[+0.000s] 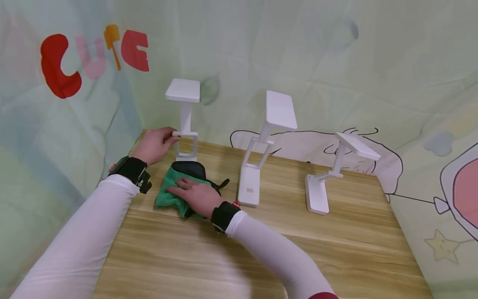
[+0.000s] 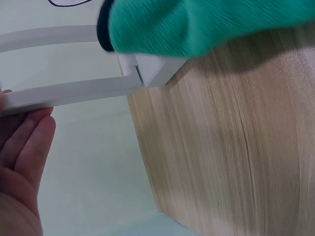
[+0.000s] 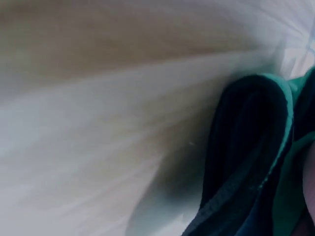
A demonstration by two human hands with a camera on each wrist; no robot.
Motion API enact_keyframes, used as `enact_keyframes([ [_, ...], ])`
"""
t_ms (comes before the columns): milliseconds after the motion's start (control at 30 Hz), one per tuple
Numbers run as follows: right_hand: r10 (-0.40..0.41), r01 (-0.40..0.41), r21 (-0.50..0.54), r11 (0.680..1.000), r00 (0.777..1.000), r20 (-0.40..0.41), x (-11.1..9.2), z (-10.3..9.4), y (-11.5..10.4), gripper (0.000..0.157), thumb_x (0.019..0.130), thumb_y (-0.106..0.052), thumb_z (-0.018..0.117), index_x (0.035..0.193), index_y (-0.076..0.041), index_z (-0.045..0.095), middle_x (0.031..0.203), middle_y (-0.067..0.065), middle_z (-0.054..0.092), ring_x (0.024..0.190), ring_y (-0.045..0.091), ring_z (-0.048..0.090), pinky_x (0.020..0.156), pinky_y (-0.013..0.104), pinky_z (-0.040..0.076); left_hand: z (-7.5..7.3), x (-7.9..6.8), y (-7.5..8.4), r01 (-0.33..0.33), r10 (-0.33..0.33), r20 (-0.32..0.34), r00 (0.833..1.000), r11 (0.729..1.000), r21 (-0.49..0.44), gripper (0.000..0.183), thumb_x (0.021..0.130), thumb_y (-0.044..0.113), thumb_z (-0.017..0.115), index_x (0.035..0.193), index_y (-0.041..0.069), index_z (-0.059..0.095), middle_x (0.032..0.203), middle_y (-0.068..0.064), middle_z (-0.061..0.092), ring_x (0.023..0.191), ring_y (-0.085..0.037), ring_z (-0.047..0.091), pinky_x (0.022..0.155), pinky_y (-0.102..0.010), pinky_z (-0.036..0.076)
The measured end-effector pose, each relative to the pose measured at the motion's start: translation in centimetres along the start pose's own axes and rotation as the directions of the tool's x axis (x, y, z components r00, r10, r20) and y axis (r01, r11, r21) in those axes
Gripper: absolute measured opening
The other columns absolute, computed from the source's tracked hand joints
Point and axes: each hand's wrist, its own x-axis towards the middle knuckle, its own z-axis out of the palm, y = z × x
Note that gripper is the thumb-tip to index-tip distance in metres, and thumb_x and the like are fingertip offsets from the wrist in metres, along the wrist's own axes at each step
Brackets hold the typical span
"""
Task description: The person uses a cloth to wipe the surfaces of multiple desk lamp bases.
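Note:
Three white folding desk lamps stand in a row. My left hand (image 1: 154,144) pinches the side bar of the left lamp's hinged frame (image 1: 195,144); in the left wrist view, the fingers (image 2: 34,142) lie against that bar (image 2: 83,92). A green cloth with a black side (image 1: 169,193) covers the left lamp's base, which is mostly hidden. On top of the cloth rests my right hand (image 1: 198,195), its fingers spread fairly straight. In the right wrist view the cloth's dark folded side (image 3: 246,142) shows with a green edge.
To the right stand the middle lamp (image 1: 249,185) and the right lamp (image 1: 317,195), its arm bent lower. All are on a wood-grain table (image 1: 179,257). A printed fabric backdrop (image 1: 239,50) rises behind and at both sides. A black loop (image 1: 223,183) sticks out from the cloth.

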Motion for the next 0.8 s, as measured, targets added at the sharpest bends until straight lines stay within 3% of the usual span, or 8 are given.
enact_keyframes([
  [233, -0.048, 0.047, 0.008, 0.999, 0.998, 0.036, 2.1, 0.1, 0.2, 0.048, 0.107, -0.013, 0.047, 0.151, -0.028, 0.04, 0.15, -0.001, 0.045, 0.139, 0.016, 0.032, 0.091, 0.027, 0.051, 0.2, -0.2, -0.4, 0.009, -0.009, 0.04, 0.999, 1.0, 0.005, 0.017, 0.104, 0.021, 0.055, 0.106, 0.007, 0.065, 0.075, -0.007, 0.061, 0.058, -0.021, 0.047, 0.057, -0.039, 0.038],
  [433, 0.023, -0.026, 0.064, 0.998, 0.999, 0.038, 3.5, 0.3, 0.8, 0.046, 0.107, -0.014, 0.046, 0.15, -0.032, 0.042, 0.149, -0.003, 0.046, 0.139, 0.016, 0.033, 0.092, 0.031, 0.051, 0.3, -0.4, -0.7, 0.029, -0.028, 0.064, 0.998, 1.0, -0.003, 0.019, 0.105, 0.023, 0.054, 0.11, 0.008, 0.064, 0.075, -0.007, 0.062, 0.056, -0.02, 0.046, 0.055, -0.037, 0.037],
  [600, 0.083, -0.081, 0.119, 0.99, 0.997, -0.011, 4.3, 0.8, 2.0, 0.042, 0.108, -0.014, 0.044, 0.147, -0.031, 0.046, 0.147, -0.004, 0.049, 0.137, 0.016, 0.035, 0.098, 0.031, 0.048, 0.2, -0.5, -0.7, 0.026, -0.026, 0.058, 0.998, 1.0, -0.002, 0.02, 0.105, 0.023, 0.053, 0.109, 0.008, 0.065, 0.073, -0.006, 0.06, 0.054, -0.02, 0.045, 0.054, -0.037, 0.036],
  [733, 0.132, -0.128, 0.156, 0.979, 0.991, -0.011, 4.4, 0.6, 2.9, 0.047, 0.103, -0.04, 0.054, 0.147, -0.028, 0.046, 0.146, -0.004, 0.049, 0.136, 0.017, 0.037, 0.1, 0.033, 0.046, 0.0, -0.2, -0.6, 0.022, -0.022, 0.056, 0.998, 1.0, -0.002, 0.018, 0.104, 0.022, 0.054, 0.106, 0.008, 0.065, 0.071, -0.005, 0.057, 0.055, -0.02, 0.045, 0.054, -0.037, 0.036],
  [800, 0.161, -0.16, 0.164, 0.973, 0.987, 0.007, 4.3, 0.2, 3.2, 0.05, 0.102, -0.043, 0.055, 0.148, -0.028, 0.044, 0.147, -0.004, 0.048, 0.134, 0.017, 0.041, 0.098, 0.032, 0.048, -0.2, 0.0, -0.5, 0.024, -0.024, 0.058, 0.998, 1.0, 0.003, 0.017, 0.104, 0.022, 0.055, 0.104, 0.008, 0.064, 0.07, -0.005, 0.054, 0.056, -0.021, 0.045, 0.055, -0.037, 0.035],
])
